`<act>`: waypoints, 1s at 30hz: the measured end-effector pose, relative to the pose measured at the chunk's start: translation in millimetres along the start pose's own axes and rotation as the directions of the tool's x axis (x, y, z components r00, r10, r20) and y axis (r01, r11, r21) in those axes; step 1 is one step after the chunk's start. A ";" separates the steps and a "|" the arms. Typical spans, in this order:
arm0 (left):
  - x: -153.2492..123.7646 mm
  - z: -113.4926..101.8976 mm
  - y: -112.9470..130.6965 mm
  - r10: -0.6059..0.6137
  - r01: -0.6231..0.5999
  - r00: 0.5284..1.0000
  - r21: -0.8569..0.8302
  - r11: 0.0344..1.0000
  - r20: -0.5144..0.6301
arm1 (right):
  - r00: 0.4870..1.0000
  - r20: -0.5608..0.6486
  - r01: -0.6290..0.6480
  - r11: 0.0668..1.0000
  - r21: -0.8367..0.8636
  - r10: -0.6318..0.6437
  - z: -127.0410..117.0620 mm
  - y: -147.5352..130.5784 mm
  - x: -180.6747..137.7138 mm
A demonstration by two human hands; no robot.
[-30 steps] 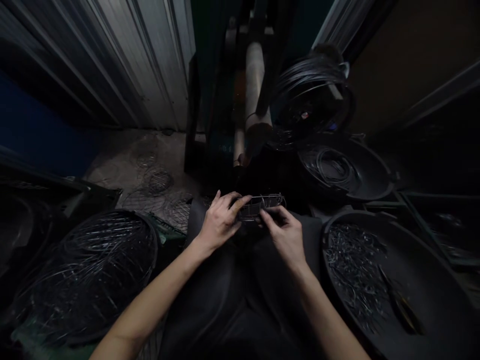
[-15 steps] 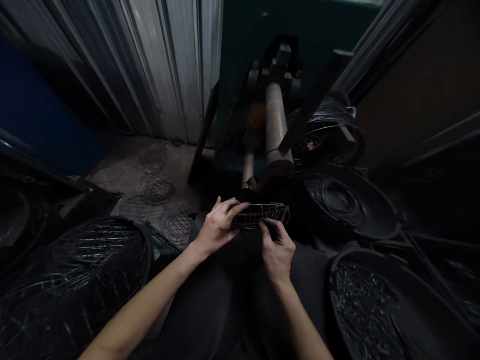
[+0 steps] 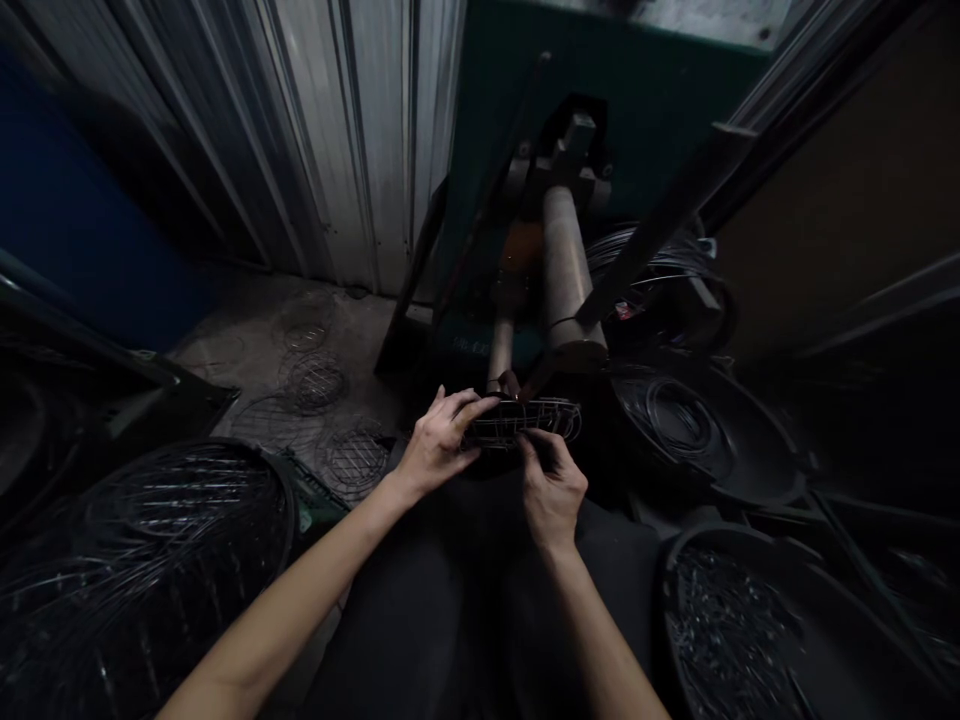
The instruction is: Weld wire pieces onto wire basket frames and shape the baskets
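A shallow round wire basket [image 3: 551,415] is held edge-on between my hands, just above my lap. My left hand [image 3: 444,437] grips its left end, thumb and fingers closed around the wires. At the near side, the fingertips of my right hand [image 3: 553,482] pinch together at the basket's edge; any small piece between them is too dark to make out. Right behind the basket are the electrode tips [image 3: 510,385] of a green welding machine [image 3: 487,130], below its thick metal arm [image 3: 568,260]. Whether basket and tips touch, I cannot tell.
On the left, a large tub [image 3: 289,500] is heaped with wire grids. Several wire pieces [image 3: 311,385] lie on the floor. To the right stand a basin with coiled wire [image 3: 679,415] and a tub of small wire parts [image 3: 739,620]. A corrugated metal wall [image 3: 352,130] rises behind.
The basket has moved slightly up and away, closer to the electrode tips. Both hands keep their hold. The camera view has tilted a little, so the machine appears lower.
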State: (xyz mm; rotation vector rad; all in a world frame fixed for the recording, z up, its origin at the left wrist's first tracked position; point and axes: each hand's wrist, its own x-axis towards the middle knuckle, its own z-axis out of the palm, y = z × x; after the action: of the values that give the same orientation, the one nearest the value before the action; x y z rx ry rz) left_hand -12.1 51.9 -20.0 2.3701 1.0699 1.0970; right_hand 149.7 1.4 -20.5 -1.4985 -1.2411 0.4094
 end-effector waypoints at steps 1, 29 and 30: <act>0.9 -0.4 -0.8 0.003 -0.003 1.000 0.000 1.000 -0.003 | 1.000 0.002 0.007 1.000 0.000 -0.007 0.8 0.6 1.1; -37.4 5.4 65.5 -0.109 0.132 0.899 -0.026 0.991 0.424 | 0.650 -0.106 -0.402 0.222 -0.888 0.753 -277.5 128.6 -110.9; -39.8 7.3 66.3 -0.113 0.133 0.888 -0.013 0.991 0.446 | 0.585 -0.052 -0.368 0.208 -0.907 0.809 -280.8 141.4 -120.4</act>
State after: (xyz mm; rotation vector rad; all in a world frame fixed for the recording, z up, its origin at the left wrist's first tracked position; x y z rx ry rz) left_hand 9.5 -21.9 -8.9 2.3191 0.9951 0.4868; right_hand 390.8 -223.5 -88.8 -3.0182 -1.1563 0.7685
